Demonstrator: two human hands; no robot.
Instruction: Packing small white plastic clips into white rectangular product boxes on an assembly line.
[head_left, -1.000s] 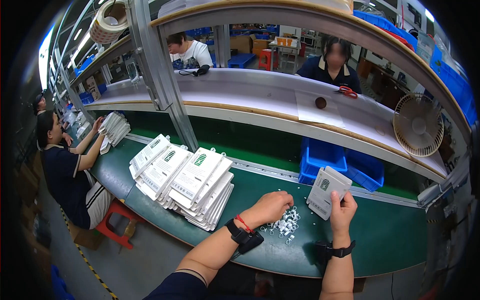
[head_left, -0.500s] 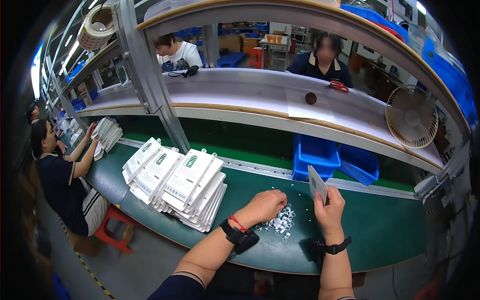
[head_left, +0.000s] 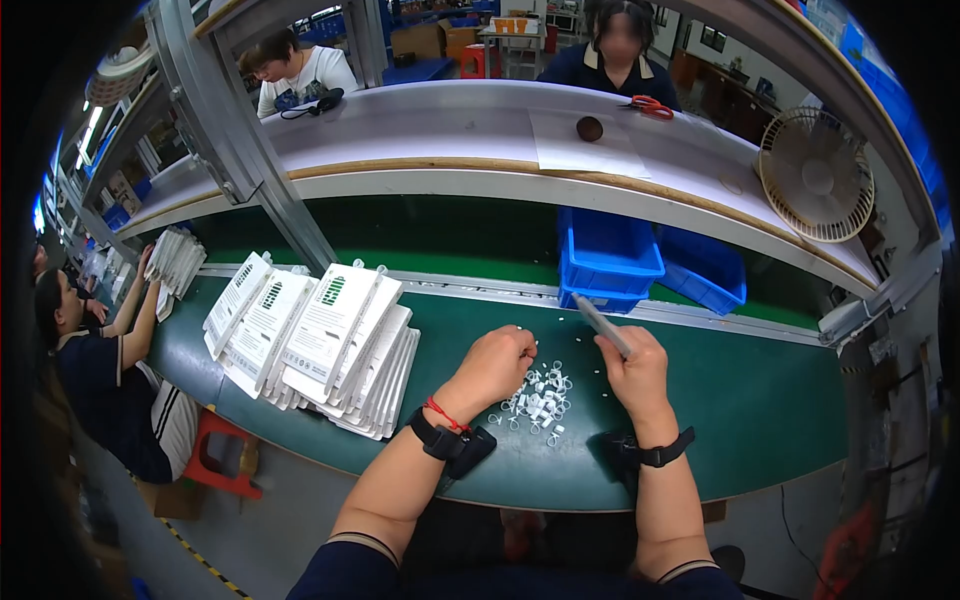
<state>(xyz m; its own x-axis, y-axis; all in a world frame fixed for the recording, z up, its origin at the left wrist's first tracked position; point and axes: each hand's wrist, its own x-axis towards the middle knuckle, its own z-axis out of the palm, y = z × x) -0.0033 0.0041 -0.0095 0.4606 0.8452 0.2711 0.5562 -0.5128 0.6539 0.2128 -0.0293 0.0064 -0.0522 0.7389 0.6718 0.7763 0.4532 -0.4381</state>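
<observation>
My right hand (head_left: 637,368) holds a thin, flat white box (head_left: 603,326) upright above the green table, its narrow edge toward me. My left hand (head_left: 492,368) hovers at the upper left side of a pile of small white plastic loops (head_left: 541,402). Its fingers are pinched together, and whatever may be between them is too small to make out. To the left stand stacks of flat white boxes with green print (head_left: 333,325), several with a loop showing at the top edge.
Two blue bins (head_left: 610,262) (head_left: 705,270) sit behind my right hand, under a white shelf (head_left: 430,140). The shelf carries red-handled scissors (head_left: 650,107), a brown ball (head_left: 590,128) and a fan (head_left: 816,175). Co-workers sit across and at left; a red stool (head_left: 222,452) is beside the table.
The whole view has shifted, so the scene sits higher and further left. The box in my right hand has turned more edge-on. My left hand stays pinched beside the loops.
</observation>
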